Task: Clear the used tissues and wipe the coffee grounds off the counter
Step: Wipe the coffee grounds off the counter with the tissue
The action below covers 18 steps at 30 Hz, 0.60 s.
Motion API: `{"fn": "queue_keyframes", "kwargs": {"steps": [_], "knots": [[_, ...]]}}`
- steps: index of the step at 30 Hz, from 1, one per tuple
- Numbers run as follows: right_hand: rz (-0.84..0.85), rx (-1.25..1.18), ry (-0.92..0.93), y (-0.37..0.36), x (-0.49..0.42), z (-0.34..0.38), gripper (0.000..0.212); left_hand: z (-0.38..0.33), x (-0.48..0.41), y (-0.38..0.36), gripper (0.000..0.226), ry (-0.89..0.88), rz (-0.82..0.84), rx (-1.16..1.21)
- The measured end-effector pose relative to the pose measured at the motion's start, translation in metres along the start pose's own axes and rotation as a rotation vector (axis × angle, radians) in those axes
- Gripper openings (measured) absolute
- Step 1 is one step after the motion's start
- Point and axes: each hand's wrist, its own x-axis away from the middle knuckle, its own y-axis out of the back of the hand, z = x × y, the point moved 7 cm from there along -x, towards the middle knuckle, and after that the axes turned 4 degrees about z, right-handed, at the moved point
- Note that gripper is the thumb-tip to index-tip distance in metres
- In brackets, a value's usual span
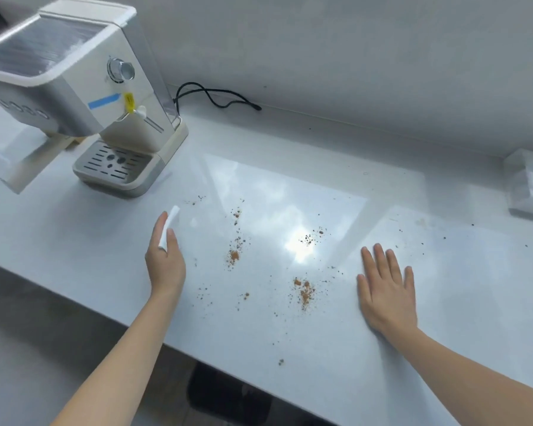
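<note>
left hand [166, 259] pinching folded white tissue [169, 226] | right hand [386, 287] lying flat, released, on surface [443, 302] | brown coffee grounds [303, 293] lying scattered between hands

text: no word, number or brand can be read | coffee machine [111, 96]: raised marks on its front are too blurred to read | blue strip [103, 102] and yellow tag [129, 102] on its side: no print can be made out
</note>
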Motion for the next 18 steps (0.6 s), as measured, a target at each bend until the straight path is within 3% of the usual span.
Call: {"fn": "queue_keyframes", "kwargs": {"steps": [11, 14, 18], "knots": [[0.010, -0.006, -0.019, 0.003, 0.000, 0.001, 0.058, 0.023, -0.078, -0.034, 0.045, -0.266, 0.214, -0.564], [0.003, -0.013, -0.019, 0.002, 0.000, 0.001, 0.059, 0.035, -0.093, -0.040, 0.047, -0.258, 0.248, -0.716], [0.006, -0.020, -0.022, 0.003, 0.001, 0.001, 0.059, 0.048, -0.111, -0.055, 0.053, -0.219, 0.339, -0.719]]}}
